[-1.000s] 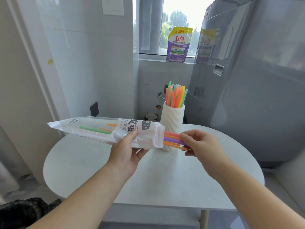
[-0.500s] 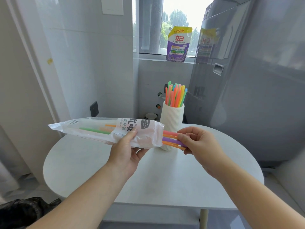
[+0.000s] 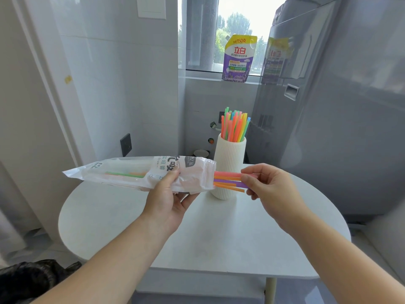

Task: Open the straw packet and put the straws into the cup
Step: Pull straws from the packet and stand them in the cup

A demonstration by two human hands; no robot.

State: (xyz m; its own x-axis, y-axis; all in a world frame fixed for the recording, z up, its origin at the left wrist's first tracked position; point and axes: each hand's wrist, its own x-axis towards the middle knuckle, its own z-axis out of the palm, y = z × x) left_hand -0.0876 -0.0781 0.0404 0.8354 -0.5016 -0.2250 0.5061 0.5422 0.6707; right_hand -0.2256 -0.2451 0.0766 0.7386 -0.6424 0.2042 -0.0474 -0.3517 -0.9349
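My left hand (image 3: 169, 197) grips a white plastic straw packet (image 3: 122, 174), held level above the table with its open end to the right. Pink, orange and purple straws (image 3: 228, 182) stick out of that end. My right hand (image 3: 270, 189) pinches their tips between thumb and fingers. Behind them stands a ribbed white cup (image 3: 229, 156) with several coloured straws (image 3: 234, 126) upright in it. A green and an orange straw show through the packet further left.
The round white table (image 3: 219, 233) carries only the cup. A grey washing machine (image 3: 339, 106) stands close on the right. A purple detergent pouch (image 3: 240, 59) sits on the window sill. A black bag (image 3: 32, 281) lies on the floor at lower left.
The right hand has slid a little to the left along the straw ends and pinched them more tightly. The packet and left hand have barely moved.
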